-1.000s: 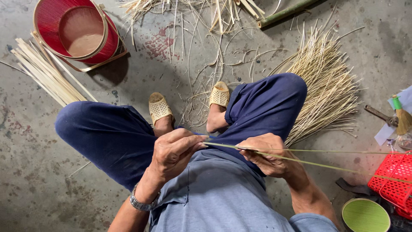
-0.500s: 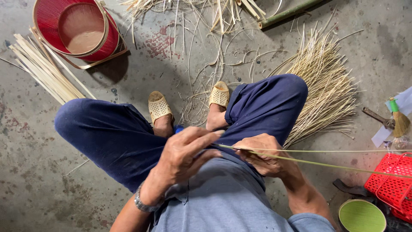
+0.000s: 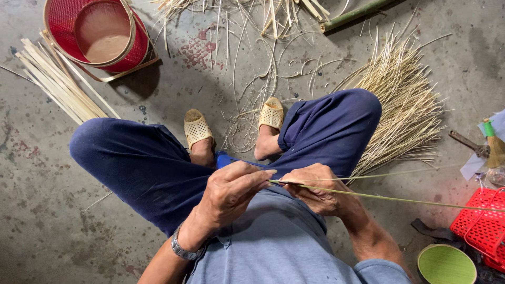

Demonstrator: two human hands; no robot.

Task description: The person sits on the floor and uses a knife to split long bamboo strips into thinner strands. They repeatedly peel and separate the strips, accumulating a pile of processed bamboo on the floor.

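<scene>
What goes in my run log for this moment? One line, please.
left hand: pinching bamboo strip | right hand: gripping same strip | pile of strips: floor by right knee

- Stained grey concrete floor (image 3: pixel 42 221).
- Far left: round red woven basket (image 3: pixel 100 34) beside pale flat bamboo slats (image 3: pixel 60 84).
- Right: fanned heap of thin straw-coloured bamboo slivers (image 3: pixel 407 108).
- Near right: red plastic mesh crate (image 3: pixel 481 223), round green lid (image 3: pixel 446 264).

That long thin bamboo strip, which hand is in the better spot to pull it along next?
Probably the left hand: its fingertips pinch the strip's near end. The right hand grips the bamboo strip further along, steadying it where it runs off right.
</scene>
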